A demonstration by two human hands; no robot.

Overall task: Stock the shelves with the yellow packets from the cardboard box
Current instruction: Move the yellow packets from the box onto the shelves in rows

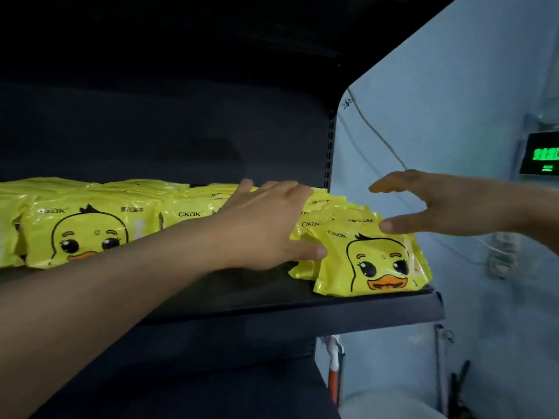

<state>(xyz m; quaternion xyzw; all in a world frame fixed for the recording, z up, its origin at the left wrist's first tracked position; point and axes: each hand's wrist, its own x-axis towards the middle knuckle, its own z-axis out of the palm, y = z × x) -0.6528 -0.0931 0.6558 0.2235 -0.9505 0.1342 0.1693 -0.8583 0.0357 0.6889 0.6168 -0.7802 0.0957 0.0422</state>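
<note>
The dark shelf [378, 300] is being filled with yellow packets [372, 261]; the row is being straightened by the left hand [266, 225], fingers flat, and the right hand [438, 204], spread apart and empty. The box is not being shown.

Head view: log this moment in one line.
left hand: flat on packet row | right hand: open beside front packet | shelf: partly stocked

Pale blue wall [438, 122]; green-lit display [543, 157] far right; thin cable [378, 131].
</note>
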